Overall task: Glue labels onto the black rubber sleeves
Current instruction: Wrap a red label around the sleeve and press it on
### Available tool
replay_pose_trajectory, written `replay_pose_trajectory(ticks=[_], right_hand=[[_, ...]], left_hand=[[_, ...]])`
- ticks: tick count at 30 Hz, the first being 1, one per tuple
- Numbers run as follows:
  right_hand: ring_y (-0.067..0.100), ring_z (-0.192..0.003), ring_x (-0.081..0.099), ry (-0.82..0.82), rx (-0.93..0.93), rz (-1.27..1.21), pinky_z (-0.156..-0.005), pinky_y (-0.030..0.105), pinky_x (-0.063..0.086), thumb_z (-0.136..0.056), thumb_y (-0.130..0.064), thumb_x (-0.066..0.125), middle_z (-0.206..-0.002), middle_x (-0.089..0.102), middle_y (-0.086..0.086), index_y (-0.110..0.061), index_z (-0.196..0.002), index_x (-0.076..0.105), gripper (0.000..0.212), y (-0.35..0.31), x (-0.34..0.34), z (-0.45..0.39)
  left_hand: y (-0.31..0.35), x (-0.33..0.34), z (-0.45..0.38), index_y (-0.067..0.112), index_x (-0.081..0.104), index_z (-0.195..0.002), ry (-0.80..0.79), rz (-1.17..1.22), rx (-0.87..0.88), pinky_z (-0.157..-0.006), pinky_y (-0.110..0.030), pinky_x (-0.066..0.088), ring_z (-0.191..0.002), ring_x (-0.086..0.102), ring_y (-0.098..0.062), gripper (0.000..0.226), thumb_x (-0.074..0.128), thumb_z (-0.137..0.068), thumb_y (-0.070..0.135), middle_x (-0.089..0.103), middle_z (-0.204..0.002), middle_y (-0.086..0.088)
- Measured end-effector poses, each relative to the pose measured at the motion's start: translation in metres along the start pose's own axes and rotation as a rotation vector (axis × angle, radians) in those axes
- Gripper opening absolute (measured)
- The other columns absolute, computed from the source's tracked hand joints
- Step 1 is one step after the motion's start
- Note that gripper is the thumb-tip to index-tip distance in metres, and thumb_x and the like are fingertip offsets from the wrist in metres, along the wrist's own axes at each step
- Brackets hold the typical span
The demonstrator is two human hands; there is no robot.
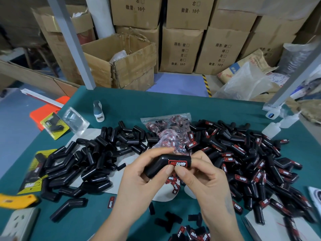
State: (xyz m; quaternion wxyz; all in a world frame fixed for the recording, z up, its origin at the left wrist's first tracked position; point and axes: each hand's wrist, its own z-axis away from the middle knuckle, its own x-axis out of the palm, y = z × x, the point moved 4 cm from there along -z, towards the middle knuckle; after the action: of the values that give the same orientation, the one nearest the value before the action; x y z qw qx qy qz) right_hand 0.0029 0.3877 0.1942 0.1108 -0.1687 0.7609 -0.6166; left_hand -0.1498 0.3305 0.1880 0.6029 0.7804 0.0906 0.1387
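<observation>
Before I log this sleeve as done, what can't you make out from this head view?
- Glue under the label: covered by the label itself.
- Lower end of the held sleeve: hidden by the left hand.
- Label's lower edge: covered by both thumbs; right hand.
- Bag of labels: contents too blurred to count.

Left hand, right hand: thumbs together.
</observation>
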Motion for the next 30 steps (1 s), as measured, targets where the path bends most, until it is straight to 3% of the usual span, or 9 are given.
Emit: replay_pose_trajectory(ticks=[4,8,14,20,26,30], right_hand=[[0.003,-0.071,0.055,0.022,-0.019,0.013,-0.068,0.016,0.045,-0.082,-0.057,0.08,-0.079,0.056,-0.015,-0.032,-0.095,0.084,0.029,0.0,0.0,0.0],[0.008,-0.078,0.06,-0.036,0.006,0.018,-0.073,0.02,0.048,-0.088,-0.054,0.077,-0.083,0.059,-0.006,-0.028,-0.097,0.085,0.028,0.001,-0.004,0.0],[0.008,-0.08,0.058,-0.078,0.007,0.032,-0.074,0.021,0.047,-0.089,-0.052,0.076,-0.085,0.057,-0.008,-0.031,-0.1,0.085,0.025,-0.001,-0.004,-0.001],[0.009,-0.072,0.048,-0.054,-0.015,0.053,-0.065,0.017,0.039,-0.081,-0.058,0.08,-0.079,0.052,-0.01,-0.037,-0.094,0.085,0.025,-0.004,-0.001,0.0],[0.035,-0.074,0.048,-0.028,-0.009,0.035,-0.065,0.024,0.042,-0.079,-0.059,0.081,-0.081,0.052,0.008,-0.031,-0.091,0.086,0.03,-0.002,-0.002,0.002],[0.041,-0.078,0.049,-0.032,-0.008,0.028,-0.067,0.031,0.044,-0.079,-0.057,0.082,-0.083,0.052,0.011,-0.032,-0.093,0.086,0.029,-0.001,-0.003,0.003]], left_hand=[[0.002,0.0,0.002,0.037,0.077,-0.119,-0.003,-0.022,0.011,-0.084,-0.022,0.057,-0.095,0.075,-0.016,0.028,0.075,-0.091,0.031,0.078,-0.113,-0.001],[0.003,-0.003,-0.002,0.035,0.079,-0.113,-0.006,0.037,-0.015,-0.083,-0.028,0.061,-0.095,0.076,-0.021,0.026,0.078,-0.088,0.03,0.079,-0.11,-0.004],[0.006,-0.004,-0.002,0.033,0.079,-0.114,-0.026,0.035,0.008,-0.084,-0.026,0.06,-0.099,0.076,-0.02,0.026,0.077,-0.088,0.025,0.079,-0.112,-0.004],[0.01,-0.003,0.0,0.04,0.077,-0.117,-0.047,-0.058,0.071,-0.085,-0.02,0.058,-0.097,0.077,-0.015,0.03,0.075,-0.091,0.026,0.079,-0.115,0.003],[0.01,-0.003,0.003,0.04,0.077,-0.118,-0.031,-0.035,0.071,-0.085,-0.027,0.062,-0.097,0.078,-0.019,0.026,0.078,-0.092,0.04,0.078,-0.116,0.004],[0.012,-0.003,0.003,0.037,0.078,-0.117,-0.037,-0.014,0.054,-0.084,-0.029,0.063,-0.099,0.078,-0.02,0.027,0.079,-0.091,0.045,0.078,-0.116,0.001]])
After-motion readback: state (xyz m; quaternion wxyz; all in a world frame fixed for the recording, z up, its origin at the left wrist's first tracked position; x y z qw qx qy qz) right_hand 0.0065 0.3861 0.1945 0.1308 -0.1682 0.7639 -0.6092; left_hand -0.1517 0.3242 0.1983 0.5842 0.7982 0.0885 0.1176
